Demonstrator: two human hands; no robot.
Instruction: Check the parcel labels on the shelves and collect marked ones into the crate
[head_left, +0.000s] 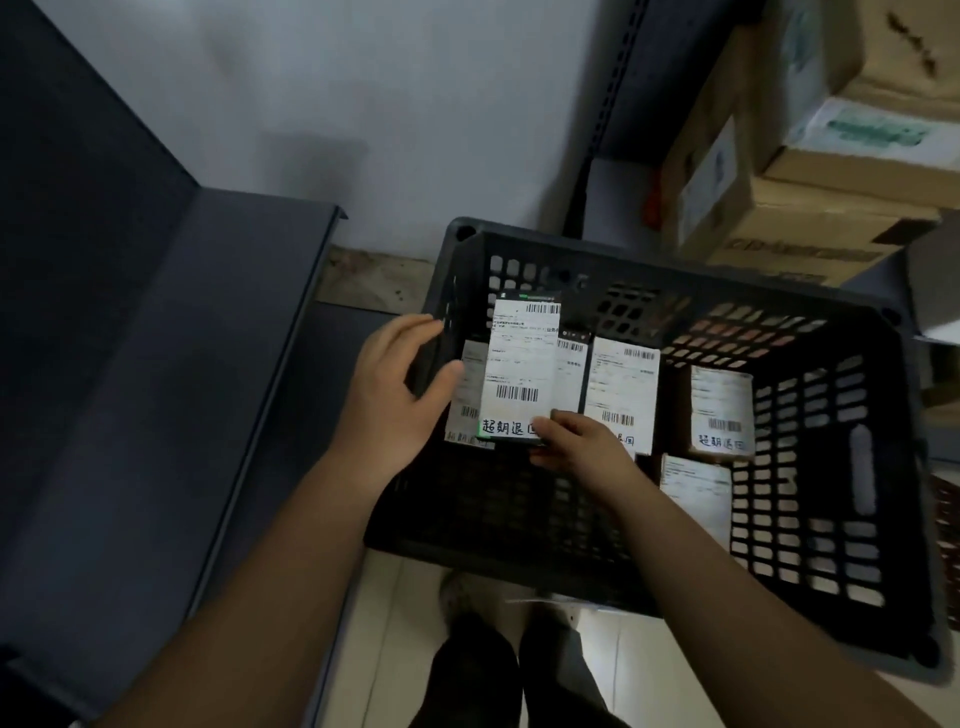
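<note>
Head view: a flat rectangular parcel (519, 366) with a white barcode label is pinched at its near edge by the right hand (576, 447) inside the black perforated plastic crate (810, 467); the left hand (395, 384), loosely curled, rests at its left side.

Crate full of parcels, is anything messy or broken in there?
Nothing looks broken or spilled. The parcels in the black crate stand upright in rows with labels facing up. Only the marked parcel sits higher than the others, because the right hand pinches its lower edge and the left hand steadies its side.
</note>
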